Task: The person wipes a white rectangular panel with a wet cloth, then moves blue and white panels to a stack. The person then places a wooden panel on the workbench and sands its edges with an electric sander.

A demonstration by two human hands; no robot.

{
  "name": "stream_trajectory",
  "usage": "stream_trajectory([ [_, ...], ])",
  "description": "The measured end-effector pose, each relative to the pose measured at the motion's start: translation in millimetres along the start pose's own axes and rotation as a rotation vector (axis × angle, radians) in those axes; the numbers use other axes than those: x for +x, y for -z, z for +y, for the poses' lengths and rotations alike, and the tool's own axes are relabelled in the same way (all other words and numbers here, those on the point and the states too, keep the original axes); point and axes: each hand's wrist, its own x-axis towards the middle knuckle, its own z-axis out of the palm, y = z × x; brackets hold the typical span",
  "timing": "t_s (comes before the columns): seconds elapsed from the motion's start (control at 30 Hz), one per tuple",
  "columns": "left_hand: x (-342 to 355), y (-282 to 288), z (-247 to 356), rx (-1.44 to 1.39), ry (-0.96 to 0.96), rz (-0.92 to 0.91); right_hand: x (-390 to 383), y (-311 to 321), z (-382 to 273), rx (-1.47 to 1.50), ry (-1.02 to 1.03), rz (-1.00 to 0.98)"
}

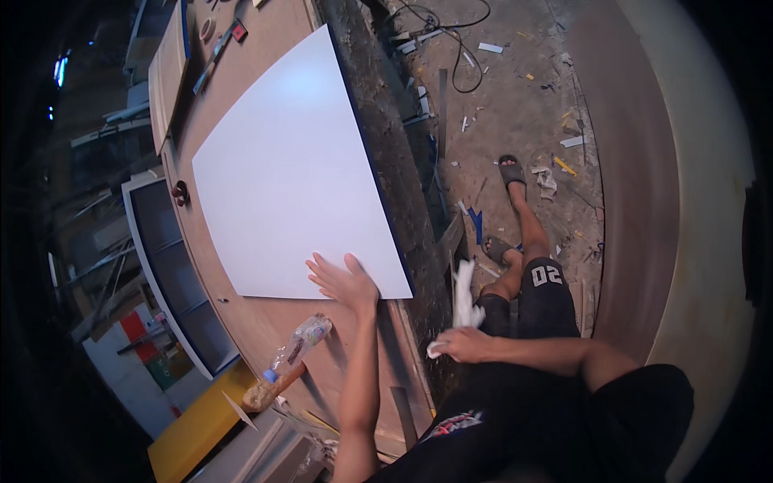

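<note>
A large white sheet (286,161) with a dark edge lies on the wooden workbench (201,241). My left hand (342,282) rests open, fingers spread, at the sheet's near edge. My right hand (463,346), out to the right of the bench, is closed on a white cloth (465,294), which is blurred by motion. Left of my left forearm, a clear plastic bottle (298,346) with a blue cap lies beside a rough tan block (266,390).
Tools (213,56) and a dark red object (179,193) sit beyond the sheet. Shelving (173,258) and a yellow panel (181,419) stand left. Cables (467,64) and scraps litter the floor (531,113) around my sandalled feet; a long curved panel (632,201) runs along the right.
</note>
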Motion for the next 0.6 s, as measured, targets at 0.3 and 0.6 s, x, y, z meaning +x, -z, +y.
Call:
stream_trajectory([
  [0.3,-41.0,1.7,3.5,0.009,-0.4,-0.098,4.0,96.3,1.8,0.22,-0.395,0.767],
  [0.6,-64.4,39.5,36.9,0.073,-0.491,-0.317,-16.8,130.7,4.1,0.336,-0.356,0.869],
])
